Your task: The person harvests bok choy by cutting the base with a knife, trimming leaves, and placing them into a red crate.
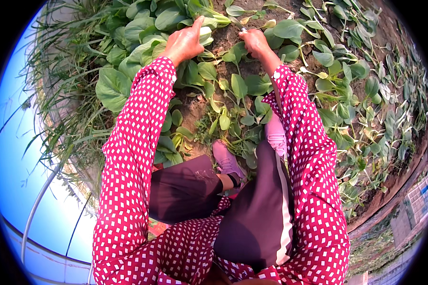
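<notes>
My left hand [185, 43] is at the top centre, back of the hand up, against a dense clump of leafy greens [139, 30]. Some of its fingers are hidden, so a grip on the leaves cannot be made out. Just beyond it lies a green plant with pale stalks [217, 17], its stalk ends pointing right. A knife [238, 24] is in my right hand [255, 42], with the metal blade reaching up and left towards those stalks. Most of the handle is covered by my fingers.
Cut or loose leaves [342, 85] are strewn over the soil to the right. Low green plants [239, 85] grow between my hands and my pink shoes [225, 156]. Long grass [67, 103] and a curved metal pole [39, 210] stand at the left.
</notes>
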The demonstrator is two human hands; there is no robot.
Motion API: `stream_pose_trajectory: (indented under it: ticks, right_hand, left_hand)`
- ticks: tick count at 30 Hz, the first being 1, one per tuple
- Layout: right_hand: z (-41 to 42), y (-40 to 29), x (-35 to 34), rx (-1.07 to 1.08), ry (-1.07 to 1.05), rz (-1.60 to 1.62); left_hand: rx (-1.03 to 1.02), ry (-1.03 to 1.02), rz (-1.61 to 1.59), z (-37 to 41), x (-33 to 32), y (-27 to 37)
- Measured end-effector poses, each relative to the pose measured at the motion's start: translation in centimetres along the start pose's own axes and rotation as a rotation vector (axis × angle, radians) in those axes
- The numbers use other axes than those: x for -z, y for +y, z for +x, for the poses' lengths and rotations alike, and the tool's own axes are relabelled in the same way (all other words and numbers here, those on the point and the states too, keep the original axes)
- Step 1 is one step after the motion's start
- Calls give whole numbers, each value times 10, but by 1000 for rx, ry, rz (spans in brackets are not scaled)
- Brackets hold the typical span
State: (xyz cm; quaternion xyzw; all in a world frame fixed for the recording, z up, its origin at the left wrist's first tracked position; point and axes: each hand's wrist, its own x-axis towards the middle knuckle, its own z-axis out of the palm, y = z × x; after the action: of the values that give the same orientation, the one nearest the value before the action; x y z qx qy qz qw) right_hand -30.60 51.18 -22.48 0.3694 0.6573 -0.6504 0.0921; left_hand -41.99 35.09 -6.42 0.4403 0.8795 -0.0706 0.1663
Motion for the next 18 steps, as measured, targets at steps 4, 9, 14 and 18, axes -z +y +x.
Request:
stream_pose_trajectory:
  ticks: [4, 9, 14, 18]
  right_hand:
    - [-19, 8, 8, 89, -112, -176]
    - [-67, 30, 13, 3, 6, 274]
    - [-117, -24, 24, 215, -27, 979]
    - [-149, -61, 42, 369, -63, 1119]
  left_hand:
    - [63, -10, -48, 3, 0, -6]
    - [31, 50, -195, -18, 24, 1]
    - [-50, 21, -757, -69, 59, 32]
    - [-117, 4, -1044, -99, 73, 49]
